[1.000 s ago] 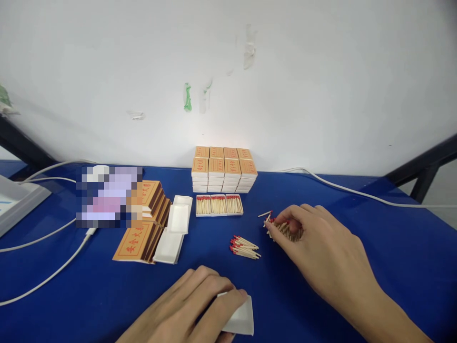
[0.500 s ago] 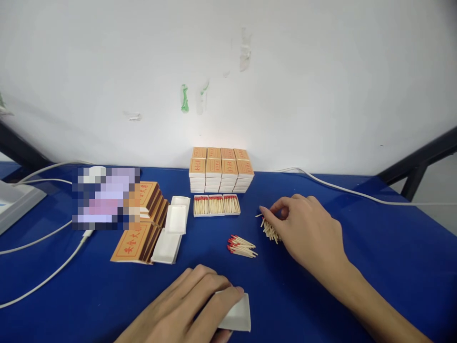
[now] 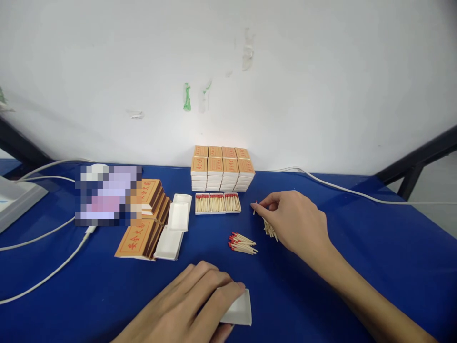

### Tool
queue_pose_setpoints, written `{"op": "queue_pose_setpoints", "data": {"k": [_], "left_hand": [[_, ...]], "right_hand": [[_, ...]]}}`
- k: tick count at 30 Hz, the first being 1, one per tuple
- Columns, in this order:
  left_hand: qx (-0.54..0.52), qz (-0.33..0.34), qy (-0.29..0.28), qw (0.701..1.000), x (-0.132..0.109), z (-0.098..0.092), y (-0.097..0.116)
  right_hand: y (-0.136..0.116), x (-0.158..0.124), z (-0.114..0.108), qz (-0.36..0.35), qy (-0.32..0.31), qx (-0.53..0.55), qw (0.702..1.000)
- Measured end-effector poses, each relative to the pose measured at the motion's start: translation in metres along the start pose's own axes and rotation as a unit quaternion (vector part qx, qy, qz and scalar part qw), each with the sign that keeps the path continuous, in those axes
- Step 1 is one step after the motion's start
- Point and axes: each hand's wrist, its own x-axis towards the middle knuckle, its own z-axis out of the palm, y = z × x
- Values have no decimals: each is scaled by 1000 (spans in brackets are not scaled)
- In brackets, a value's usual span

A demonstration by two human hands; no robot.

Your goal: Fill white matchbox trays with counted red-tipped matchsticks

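- Our right hand [image 3: 296, 221] pinches a single match [image 3: 254, 206] between thumb and forefinger, a loose clutch of matches [image 3: 270, 230] under its palm, on the blue table [image 3: 357, 247] just right of the filled trays [image 3: 217, 203].
- We judge the sticks light, thin and brittle, prone to rolling; mid-shaft is the safest hold.
- Our left hand [image 3: 189, 305] curls over a white tray [image 3: 239, 309] near us, fingers pressed on its flimsy card wall.
- A small bundle [image 3: 243, 243] lies between the hands.

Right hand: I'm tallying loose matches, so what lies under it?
Pale wooden matchsticks poke out from under the right hand on the blue table. The palm covers the rest of that pile, so its size is hidden.
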Motion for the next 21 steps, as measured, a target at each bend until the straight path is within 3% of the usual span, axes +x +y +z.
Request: {"op": "queue_pose_setpoints", "data": {"k": [12, 21], "left_hand": [[-9, 10, -3, 1000, 0, 0, 2], [-8, 5, -7, 1000, -1, 1, 2]], "right_hand": [[-8, 21, -2, 19, 18, 9, 1000], [-8, 1, -5, -27, 22, -35, 999]]}}
